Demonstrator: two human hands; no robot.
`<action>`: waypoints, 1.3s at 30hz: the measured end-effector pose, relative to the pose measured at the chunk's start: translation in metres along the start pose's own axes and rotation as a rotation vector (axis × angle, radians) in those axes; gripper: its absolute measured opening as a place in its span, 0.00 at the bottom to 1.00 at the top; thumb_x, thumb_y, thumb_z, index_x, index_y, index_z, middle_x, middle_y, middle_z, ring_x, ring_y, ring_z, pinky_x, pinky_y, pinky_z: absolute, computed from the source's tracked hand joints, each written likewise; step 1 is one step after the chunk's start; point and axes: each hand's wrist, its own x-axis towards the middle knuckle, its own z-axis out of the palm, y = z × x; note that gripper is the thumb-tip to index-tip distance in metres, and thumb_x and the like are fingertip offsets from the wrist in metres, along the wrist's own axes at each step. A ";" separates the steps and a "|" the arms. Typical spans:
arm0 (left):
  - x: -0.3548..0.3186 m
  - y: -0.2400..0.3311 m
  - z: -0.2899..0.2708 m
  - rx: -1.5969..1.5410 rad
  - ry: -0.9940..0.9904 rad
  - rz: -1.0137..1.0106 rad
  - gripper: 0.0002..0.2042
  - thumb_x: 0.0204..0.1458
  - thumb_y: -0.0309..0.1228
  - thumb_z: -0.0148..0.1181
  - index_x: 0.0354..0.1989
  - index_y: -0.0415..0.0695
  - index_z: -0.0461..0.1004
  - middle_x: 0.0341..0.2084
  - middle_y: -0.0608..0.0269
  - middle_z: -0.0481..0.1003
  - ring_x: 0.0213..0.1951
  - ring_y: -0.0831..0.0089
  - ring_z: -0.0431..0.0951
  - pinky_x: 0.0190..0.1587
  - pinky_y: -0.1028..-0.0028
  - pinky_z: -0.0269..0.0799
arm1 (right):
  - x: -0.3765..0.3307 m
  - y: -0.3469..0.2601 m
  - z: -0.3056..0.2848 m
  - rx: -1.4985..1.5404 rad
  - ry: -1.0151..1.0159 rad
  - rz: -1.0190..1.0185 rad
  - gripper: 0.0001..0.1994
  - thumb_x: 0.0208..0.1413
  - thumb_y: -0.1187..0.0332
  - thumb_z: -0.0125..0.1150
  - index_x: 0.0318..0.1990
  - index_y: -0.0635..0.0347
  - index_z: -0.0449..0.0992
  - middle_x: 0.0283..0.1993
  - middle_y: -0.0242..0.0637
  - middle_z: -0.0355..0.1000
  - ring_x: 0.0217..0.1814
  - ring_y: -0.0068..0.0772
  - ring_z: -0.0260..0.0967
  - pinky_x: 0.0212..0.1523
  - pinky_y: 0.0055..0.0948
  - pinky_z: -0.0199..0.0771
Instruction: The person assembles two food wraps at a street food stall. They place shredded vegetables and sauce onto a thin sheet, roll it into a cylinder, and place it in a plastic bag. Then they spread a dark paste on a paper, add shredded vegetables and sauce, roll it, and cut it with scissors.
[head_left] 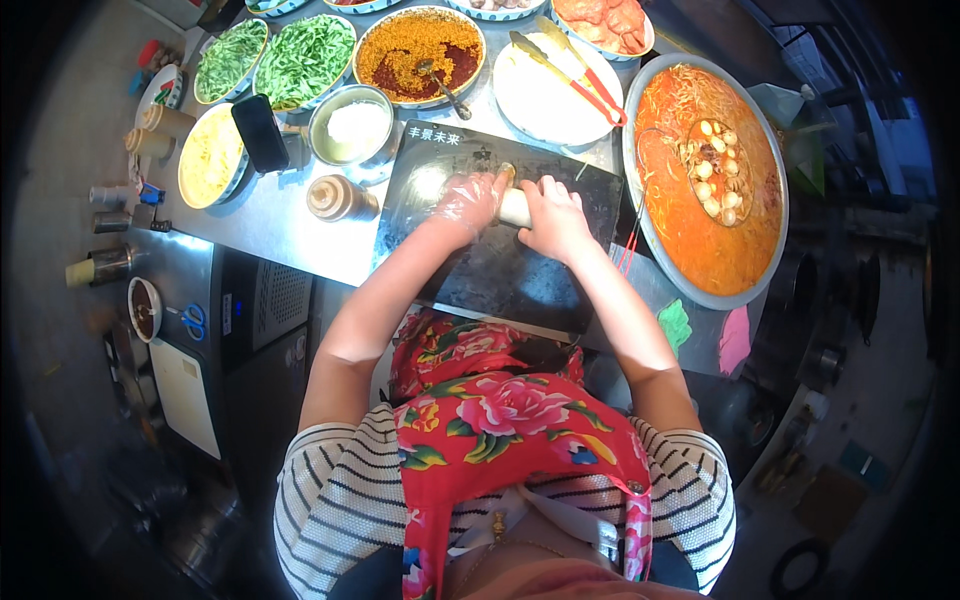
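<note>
Here, you are pressing both hands onto a pale rolled wrap (514, 207) lying on the dark rectangular cutting board (500, 270). Your left hand in a clear plastic glove (468, 199) is curling its fingers over the roll's left end, and your bare right hand (553, 217) is closing around its right part. Just beyond, red-handled metal tongs (570, 72) are resting on a white round plate (545, 95).

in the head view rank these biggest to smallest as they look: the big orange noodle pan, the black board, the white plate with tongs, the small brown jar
1. Orange noodle pan, though the black board looks close in size, so that order is unsure.
2. Black board.
3. White plate with tongs.
4. Small brown jar.
</note>
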 end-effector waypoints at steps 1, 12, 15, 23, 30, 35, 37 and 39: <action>0.000 0.000 0.001 0.001 0.009 0.013 0.27 0.54 0.28 0.54 0.65 0.44 0.61 0.42 0.52 0.77 0.44 0.59 0.80 0.44 0.62 0.77 | -0.001 -0.001 0.003 0.010 0.022 0.026 0.32 0.40 0.60 0.68 0.56 0.57 0.68 0.51 0.45 0.66 0.60 0.47 0.63 0.57 0.45 0.64; 0.015 -0.003 0.000 -0.102 -0.108 -0.021 0.20 0.57 0.29 0.52 0.59 0.43 0.65 0.46 0.53 0.76 0.48 0.58 0.78 0.46 0.62 0.76 | -0.006 -0.013 0.003 0.035 -0.026 0.136 0.33 0.41 0.62 0.68 0.59 0.52 0.66 0.51 0.45 0.67 0.59 0.49 0.65 0.56 0.49 0.65; 0.007 -0.005 -0.009 -0.189 -0.081 -0.037 0.19 0.57 0.29 0.53 0.59 0.46 0.67 0.44 0.53 0.77 0.47 0.54 0.79 0.48 0.60 0.76 | -0.004 -0.010 -0.002 0.048 -0.035 0.132 0.35 0.42 0.62 0.68 0.62 0.53 0.65 0.54 0.45 0.66 0.62 0.49 0.64 0.59 0.49 0.64; -0.114 0.029 0.000 -1.807 -0.070 -0.289 0.15 0.61 0.37 0.61 0.51 0.40 0.77 0.33 0.62 0.79 0.37 0.72 0.78 0.45 0.68 0.76 | -0.096 -0.071 -0.025 0.281 0.349 0.044 0.24 0.49 0.61 0.67 0.53 0.60 0.70 0.48 0.45 0.69 0.52 0.47 0.68 0.54 0.46 0.65; -0.138 0.131 0.013 -2.792 -0.295 -0.192 0.17 0.63 0.35 0.56 0.56 0.40 0.70 0.49 0.52 0.74 0.53 0.61 0.74 0.57 0.61 0.72 | -0.187 -0.115 0.021 0.401 0.455 -0.123 0.13 0.53 0.62 0.61 0.40 0.60 0.70 0.40 0.45 0.68 0.47 0.50 0.67 0.50 0.45 0.61; -0.126 0.221 0.018 -1.939 0.036 -0.238 0.20 0.67 0.40 0.48 0.60 0.40 0.68 0.55 0.51 0.72 0.55 0.61 0.73 0.61 0.67 0.65 | -0.219 -0.051 0.022 0.410 0.479 0.285 0.08 0.51 0.71 0.57 0.37 0.62 0.69 0.39 0.50 0.73 0.44 0.57 0.71 0.45 0.51 0.66; -0.127 0.240 0.022 -1.299 -0.077 -0.159 0.20 0.67 0.40 0.48 0.59 0.38 0.68 0.51 0.50 0.75 0.50 0.59 0.74 0.57 0.69 0.66 | -0.239 -0.030 0.025 0.404 0.531 0.362 0.08 0.51 0.69 0.59 0.36 0.62 0.69 0.34 0.52 0.74 0.38 0.60 0.72 0.41 0.52 0.70; -0.139 0.251 0.024 -1.253 -0.151 0.062 0.22 0.67 0.38 0.47 0.65 0.40 0.62 0.53 0.47 0.73 0.52 0.55 0.73 0.59 0.67 0.65 | -0.267 -0.015 0.034 0.400 0.573 0.435 0.09 0.52 0.67 0.61 0.35 0.62 0.70 0.33 0.52 0.74 0.37 0.60 0.72 0.39 0.52 0.71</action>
